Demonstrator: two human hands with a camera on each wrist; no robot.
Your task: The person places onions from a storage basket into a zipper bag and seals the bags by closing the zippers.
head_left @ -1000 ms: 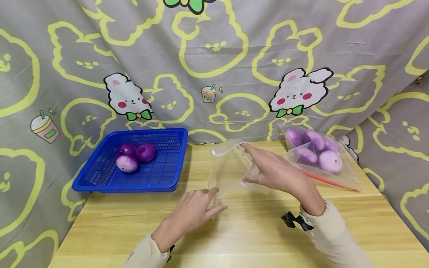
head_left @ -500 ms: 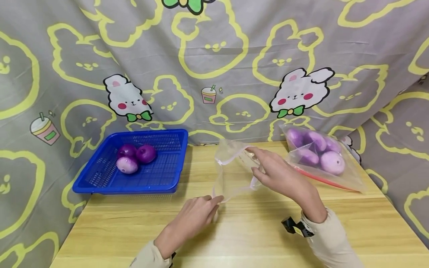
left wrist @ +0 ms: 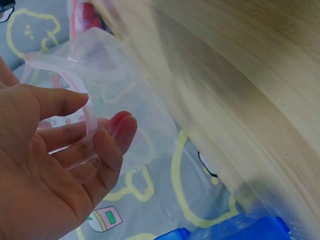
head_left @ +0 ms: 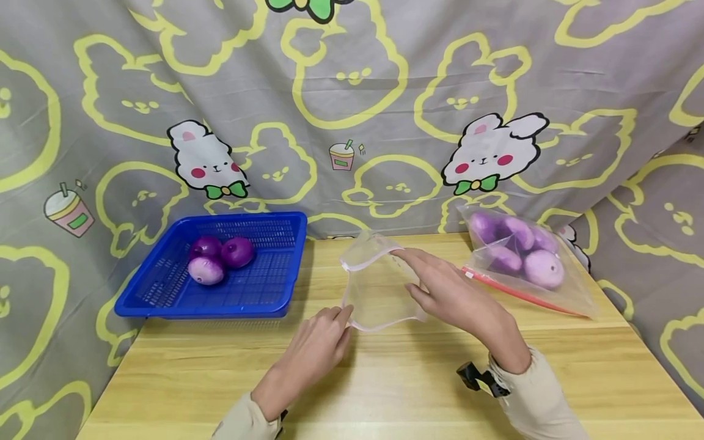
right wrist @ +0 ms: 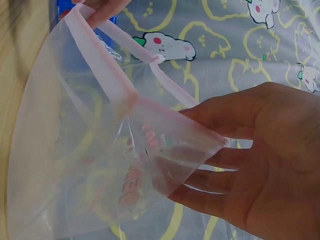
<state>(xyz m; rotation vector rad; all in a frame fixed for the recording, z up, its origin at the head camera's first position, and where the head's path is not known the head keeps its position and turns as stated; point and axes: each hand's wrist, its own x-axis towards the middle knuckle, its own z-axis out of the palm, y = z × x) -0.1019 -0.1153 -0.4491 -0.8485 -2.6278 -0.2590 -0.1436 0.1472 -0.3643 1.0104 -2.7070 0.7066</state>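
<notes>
I have an empty clear zip bag [head_left: 376, 287] in the middle of the tabletop [head_left: 385, 391], just right of the blue basket [head_left: 264, 296], and both hands are working its mouth. My right hand [head_left: 451, 293] has its fingers slipped inside the opening; in the right wrist view they show through the film, spread and fairly straight, stretching the far lip while the pink zip strip [right wrist: 112, 75] bows outward. My left hand [head_left: 316, 348] is at the near corner of the bag, on the basket side. The left wrist view shows its thumb and fingertips [left wrist: 117, 132] lightly pinching the pink rim between them, the rest of the hand relaxed.

So the bag's mouth is held open and standing a little off the wood, but nothing is in it yet. Three purple onions [head_left: 220, 256] lie together in the far part of the basket, untouched and well apart from either hand. On the far side of the bag from the basket, a second zip bag [head_left: 522, 263] lies already filled with purple onions, its red seal strip facing me. By my reading, one bag is done, this one is opened and ready, and the filling and sealing remain.
</notes>
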